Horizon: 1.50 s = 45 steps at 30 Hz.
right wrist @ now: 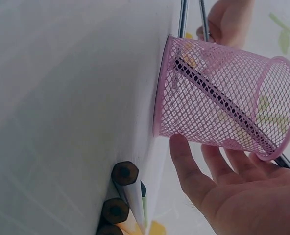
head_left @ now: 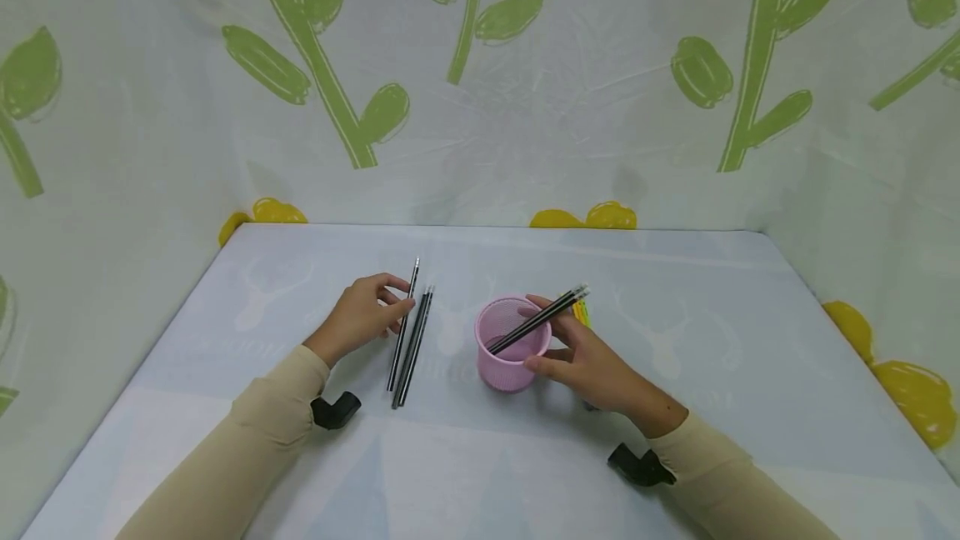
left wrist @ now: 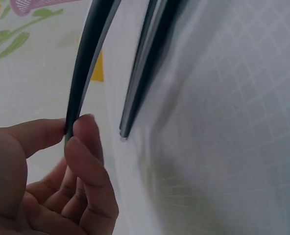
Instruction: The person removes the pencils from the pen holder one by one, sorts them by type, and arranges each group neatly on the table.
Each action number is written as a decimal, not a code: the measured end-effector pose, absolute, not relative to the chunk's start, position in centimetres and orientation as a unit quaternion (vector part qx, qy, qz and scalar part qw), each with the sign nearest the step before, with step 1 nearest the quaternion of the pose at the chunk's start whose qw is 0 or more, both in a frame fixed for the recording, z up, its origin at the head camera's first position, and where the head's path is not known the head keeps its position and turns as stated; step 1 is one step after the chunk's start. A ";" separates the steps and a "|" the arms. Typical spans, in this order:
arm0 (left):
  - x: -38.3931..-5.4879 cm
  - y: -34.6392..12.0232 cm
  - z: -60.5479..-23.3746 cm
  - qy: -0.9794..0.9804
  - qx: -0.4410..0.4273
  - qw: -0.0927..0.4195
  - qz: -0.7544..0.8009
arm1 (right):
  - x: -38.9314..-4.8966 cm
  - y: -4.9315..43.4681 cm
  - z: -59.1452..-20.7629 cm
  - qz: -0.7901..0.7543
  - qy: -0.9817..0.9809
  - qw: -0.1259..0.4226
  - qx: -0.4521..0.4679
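My left hand (head_left: 365,312) pinches a dark, silver-striped pencil (head_left: 405,323) between thumb and fingers, its far end raised a little in the head view. Right beside it, more dark pencils (head_left: 417,348) lie on the table. My right hand (head_left: 592,361) holds a pink mesh pencil cup (head_left: 504,373) from its right side, thumb at the front of the rim and fingers behind. The cup stands upright. A few dark pencils (head_left: 542,317) lean inside it toward the right, and one shows through the mesh (right wrist: 223,100) in the right wrist view.
Several sticks with dark hexagonal ends (right wrist: 115,210) lie on the table by my right hand. A yellow-green item (head_left: 581,312) shows partly behind that hand. The pale table (head_left: 675,340) meets leaf-patterned walls (head_left: 585,123) at the back and sides.
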<state>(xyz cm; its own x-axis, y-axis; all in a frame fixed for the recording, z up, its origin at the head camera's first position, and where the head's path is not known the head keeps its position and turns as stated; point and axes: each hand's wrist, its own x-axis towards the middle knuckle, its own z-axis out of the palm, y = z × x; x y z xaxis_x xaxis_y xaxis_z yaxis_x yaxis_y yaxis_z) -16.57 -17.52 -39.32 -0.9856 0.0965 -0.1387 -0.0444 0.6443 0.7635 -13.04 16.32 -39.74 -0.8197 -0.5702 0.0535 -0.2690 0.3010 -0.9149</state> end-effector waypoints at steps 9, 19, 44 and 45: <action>-16.9 -17.6 -40.7 0.913 0.013 0.123 0.389 | -13.1 16.1 -39.8 -0.528 0.794 0.147 -0.263; -16.7 -16.9 -40.9 0.923 0.022 0.124 0.364 | -13.0 16.4 -39.9 -0.528 0.796 0.145 -0.258; -17.0 -16.6 -40.5 0.935 0.018 0.114 0.335 | -13.0 16.2 -39.7 -0.526 0.797 0.141 -0.261; -17.0 -16.6 -40.5 0.935 0.019 0.114 0.334 | -13.0 16.2 -39.7 -0.524 0.798 0.141 -0.260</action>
